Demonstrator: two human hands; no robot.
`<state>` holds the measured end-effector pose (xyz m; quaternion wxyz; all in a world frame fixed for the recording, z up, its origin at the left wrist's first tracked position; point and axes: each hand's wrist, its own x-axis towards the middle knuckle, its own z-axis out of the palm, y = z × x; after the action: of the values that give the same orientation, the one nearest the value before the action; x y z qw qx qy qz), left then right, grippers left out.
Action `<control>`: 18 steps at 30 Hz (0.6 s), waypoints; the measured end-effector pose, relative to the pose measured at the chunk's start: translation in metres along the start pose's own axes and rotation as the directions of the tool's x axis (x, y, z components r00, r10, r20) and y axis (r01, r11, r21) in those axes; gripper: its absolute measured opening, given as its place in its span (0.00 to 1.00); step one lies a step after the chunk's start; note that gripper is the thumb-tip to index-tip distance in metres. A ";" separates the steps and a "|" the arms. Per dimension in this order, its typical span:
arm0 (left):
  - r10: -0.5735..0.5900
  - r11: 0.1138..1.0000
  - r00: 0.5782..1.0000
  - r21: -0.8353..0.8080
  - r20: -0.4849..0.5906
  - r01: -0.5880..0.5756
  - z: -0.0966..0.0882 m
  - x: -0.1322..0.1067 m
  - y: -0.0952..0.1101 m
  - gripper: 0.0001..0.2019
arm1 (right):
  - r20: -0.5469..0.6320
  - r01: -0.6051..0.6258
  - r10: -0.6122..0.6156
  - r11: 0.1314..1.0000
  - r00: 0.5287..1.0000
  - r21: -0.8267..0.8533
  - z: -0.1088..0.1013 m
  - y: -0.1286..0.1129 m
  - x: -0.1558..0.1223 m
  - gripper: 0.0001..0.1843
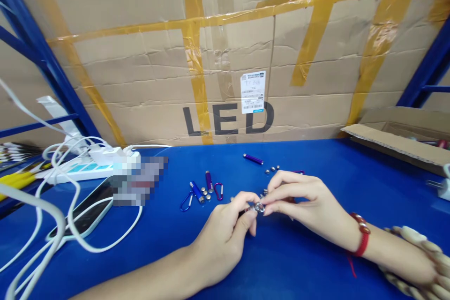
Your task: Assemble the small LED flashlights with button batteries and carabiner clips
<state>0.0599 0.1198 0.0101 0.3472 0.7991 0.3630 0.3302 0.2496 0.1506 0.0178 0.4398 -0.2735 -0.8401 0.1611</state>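
Observation:
In the middle of the table, my left hand (225,232) is closed around a small keychain flashlight (259,207), its silver ring-shaped end pointing right. My right hand (312,201) meets that end with thumb and fingers pinched; what lies between these fingertips is too small to make out. Just beyond my left hand lie a blue flashlight (197,192), a purple flashlight (209,182) and several button cells (207,197). A blue carabiner (186,202) and a purple carabiner (219,191) rest beside them. Farther back are a purple tube (253,159) and several more button cells (273,169).
On the left, white cables run from a power strip (91,168) across a phone (87,208). A large taped carton (158,79) stands behind the blue table (281,262). An open cardboard box (393,143) sits at the right, near a white plug (443,190).

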 end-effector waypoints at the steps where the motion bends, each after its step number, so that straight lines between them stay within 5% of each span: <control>1: -0.006 1.000 1.000 -0.002 0.003 0.006 0.000 0.000 0.000 0.11 | -0.002 0.003 -0.003 1.000 1.000 -0.004 0.000 -0.001 0.000 0.10; 11: -0.038 0.995 0.999 0.087 -0.011 0.039 0.000 -0.005 -0.004 0.11 | 0.024 -0.023 0.024 0.998 0.999 -0.056 -0.001 0.010 -0.001 0.11; 18: -0.060 0.977 0.996 0.210 0.060 0.046 -0.005 -0.005 -0.001 0.11 | 0.085 -0.238 0.239 0.971 0.967 -0.019 0.004 0.017 -0.005 0.14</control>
<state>0.0534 0.1181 0.0102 0.2820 0.8316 0.4053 0.2542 0.2536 0.1607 0.0036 0.3792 -0.3673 -0.8200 0.2210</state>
